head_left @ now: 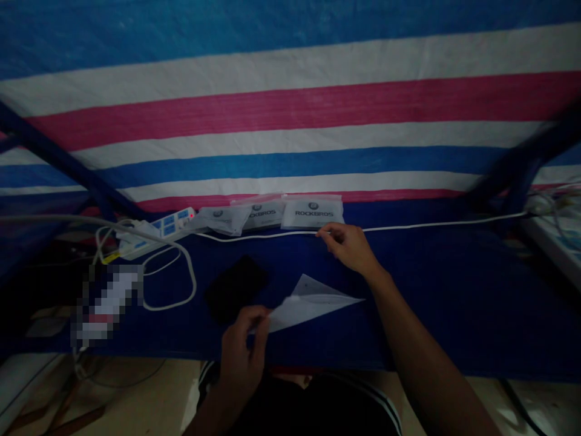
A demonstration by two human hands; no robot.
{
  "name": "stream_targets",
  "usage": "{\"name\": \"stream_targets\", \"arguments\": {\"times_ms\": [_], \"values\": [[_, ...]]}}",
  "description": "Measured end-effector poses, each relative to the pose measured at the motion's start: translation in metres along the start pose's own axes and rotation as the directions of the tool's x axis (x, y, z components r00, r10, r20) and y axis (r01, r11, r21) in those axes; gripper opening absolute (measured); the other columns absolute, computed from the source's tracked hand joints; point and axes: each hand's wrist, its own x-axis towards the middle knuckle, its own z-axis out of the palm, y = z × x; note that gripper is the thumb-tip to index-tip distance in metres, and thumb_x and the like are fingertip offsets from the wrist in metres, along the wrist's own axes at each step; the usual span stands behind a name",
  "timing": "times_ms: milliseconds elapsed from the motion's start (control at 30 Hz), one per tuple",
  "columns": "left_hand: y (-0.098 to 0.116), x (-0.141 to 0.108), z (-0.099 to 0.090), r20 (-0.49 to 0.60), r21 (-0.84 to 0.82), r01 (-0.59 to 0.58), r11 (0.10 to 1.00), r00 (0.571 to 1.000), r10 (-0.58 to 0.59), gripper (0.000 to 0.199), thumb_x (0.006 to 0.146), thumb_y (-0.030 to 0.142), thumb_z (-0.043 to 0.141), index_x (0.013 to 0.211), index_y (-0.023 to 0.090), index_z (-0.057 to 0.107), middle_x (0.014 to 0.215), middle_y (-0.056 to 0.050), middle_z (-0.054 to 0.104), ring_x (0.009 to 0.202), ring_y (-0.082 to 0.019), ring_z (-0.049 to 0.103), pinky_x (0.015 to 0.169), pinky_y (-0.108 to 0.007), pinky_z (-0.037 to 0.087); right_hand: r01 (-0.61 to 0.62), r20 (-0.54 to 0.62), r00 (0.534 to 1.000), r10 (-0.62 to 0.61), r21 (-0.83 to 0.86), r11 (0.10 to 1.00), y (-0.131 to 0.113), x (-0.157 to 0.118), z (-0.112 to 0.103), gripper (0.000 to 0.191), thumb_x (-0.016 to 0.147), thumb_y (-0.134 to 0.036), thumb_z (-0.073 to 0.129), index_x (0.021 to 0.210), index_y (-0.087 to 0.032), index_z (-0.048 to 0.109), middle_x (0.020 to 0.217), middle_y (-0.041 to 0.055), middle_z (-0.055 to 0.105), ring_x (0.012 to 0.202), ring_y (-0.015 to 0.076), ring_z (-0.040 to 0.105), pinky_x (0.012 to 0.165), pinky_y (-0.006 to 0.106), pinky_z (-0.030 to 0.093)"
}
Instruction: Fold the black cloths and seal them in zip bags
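Observation:
A translucent white plastic bag (pixel 313 306) is pinched at its left end by my left hand (pixel 245 342), its pointed right end lying over the dark blue surface. My right hand (pixel 347 245) is raised beyond the bag, by the white cable, with its fingers curled together; what they hold, if anything, is too small to name. A black item (pixel 236 287) lies just behind my left hand. Along the back stand several white bags marked ROCKBROS (pixel 313 213), the nearest one just left of my right hand.
A white power strip (pixel 157 230) with a red light and looping white cables (pixel 193 278) is at the left. A pixelated object (pixel 109 306) sits near the left front. Striped sheeting (pixel 290 103) rises behind the blue table (pixel 445 303), between dark metal bars.

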Motion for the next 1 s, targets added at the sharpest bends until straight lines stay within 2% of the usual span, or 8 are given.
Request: {"name": "stream_targets", "arguments": {"times_ms": [133,333,467,633,767,867,933,1000], "values": [[-0.007,0.021,-0.006,-0.109,-0.099,0.231,0.968,0.964,-0.241,0.022,0.101,0.040,0.056,0.098,0.020,0.061,0.075,0.001,0.067,0.065,-0.014,0.066,0.057,-0.021,0.049,-0.145,0.205,0.975,0.083,0.308,0.940,-0.005,0.000,-0.002,0.051,0.094,-0.065,0.055,0.096,-0.017,0.073,0.066,0.0019,0.066,0.051,0.0137,0.059,0.048,0.026,0.043],[-0.017,0.038,-0.012,-0.130,-0.210,0.350,0.913,0.915,-0.381,0.034,0.096,0.053,0.060,0.101,0.019,0.060,0.077,0.000,0.065,0.063,-0.015,0.060,0.055,-0.022,0.042,-0.302,0.456,0.889,0.038,0.524,0.797,-0.006,-0.002,-0.005,0.081,0.095,-0.083,0.031,0.096,-0.016,0.077,0.077,0.0111,0.076,0.063,0.0168,0.068,0.053,0.026,0.048],[-0.022,0.041,-0.014,-0.136,-0.273,0.372,0.887,0.898,-0.418,0.033,0.095,0.052,0.063,0.100,0.019,0.060,0.077,0.000,0.066,0.066,-0.016,0.062,0.059,-0.023,0.045,-0.322,0.509,0.861,-0.004,0.551,0.770,-0.009,-0.005,-0.006,0.074,0.091,-0.083,0.043,0.099,-0.017,0.077,0.078,0.0090,0.075,0.063,0.0183,0.067,0.055,0.029,0.053],[-0.026,0.045,-0.018,-0.130,-0.349,0.405,0.845,0.872,-0.471,0.032,0.095,0.051,0.063,0.105,0.021,0.058,0.076,0.001,0.066,0.062,-0.016,0.062,0.057,-0.024,0.048,-0.253,0.523,0.851,-0.051,0.491,0.833,-0.020,-0.007,-0.008,0.048,0.080,-0.067,0.075,0.087,-0.019,0.074,0.074,0.0021,0.069,0.065,0.0162,0.065,0.060,0.029,0.058],[-0.011,0.038,-0.017,-0.207,-0.233,0.326,0.916,0.904,-0.374,0.030,0.098,0.049,0.060,0.105,0.021,0.057,0.075,0.001,0.067,0.061,-0.015,0.063,0.052,-0.022,0.045,-0.171,0.386,0.922,-0.022,0.458,0.872,-0.018,-0.004,-0.010,0.039,0.084,-0.058,0.075,0.077,-0.020,0.068,0.068,-0.0011,0.064,0.061,0.0135,0.059,0.060,0.028,0.053],[0.005,0.024,-0.004,-0.200,-0.075,0.128,0.989,0.970,-0.140,0.014,0.101,0.034,0.056,0.103,0.021,0.059,0.082,-0.001,0.071,0.070,-0.016,0.070,0.060,-0.022,0.053,-0.073,0.215,0.976,-0.016,0.401,0.913,-0.007,-0.001,-0.017,0.035,0.088,-0.054,0.071,0.082,-0.019,0.071,0.077,0.0018,0.069,0.071,0.0162,0.064,0.068,0.031,0.052],[0.013,0.014,0.012,-0.100,0.010,-0.077,0.997,0.992,0.077,0.008,0.100,0.023,0.055,0.104,0.021,0.062,0.088,-0.003,0.075,0.078,-0.017,0.075,0.070,-0.024,0.058,-0.033,0.132,0.991,-0.013,0.343,0.939,0.002,0.001,-0.027,0.034,0.087,-0.054,0.072,0.092,-0.020,0.075,0.091,0.0053,0.075,0.085,0.0208,0.068,0.077,0.035,0.054],[0.018,0.004,0.029,0.047,0.010,-0.229,0.973,0.972,0.228,0.016,0.098,0.013,0.052,0.105,0.022,0.063,0.094,-0.004,0.078,0.084,-0.017,0.077,0.077,-0.024,0.060,-0.016,0.025,1.000,0.009,0.276,0.961,0.009,-0.002,-0.041,0.037,0.085,-0.054,0.075,0.101,-0.021,0.076,0.103,0.0076,0.077,0.097,0.0251,0.071,0.086,0.040,0.056]]}}
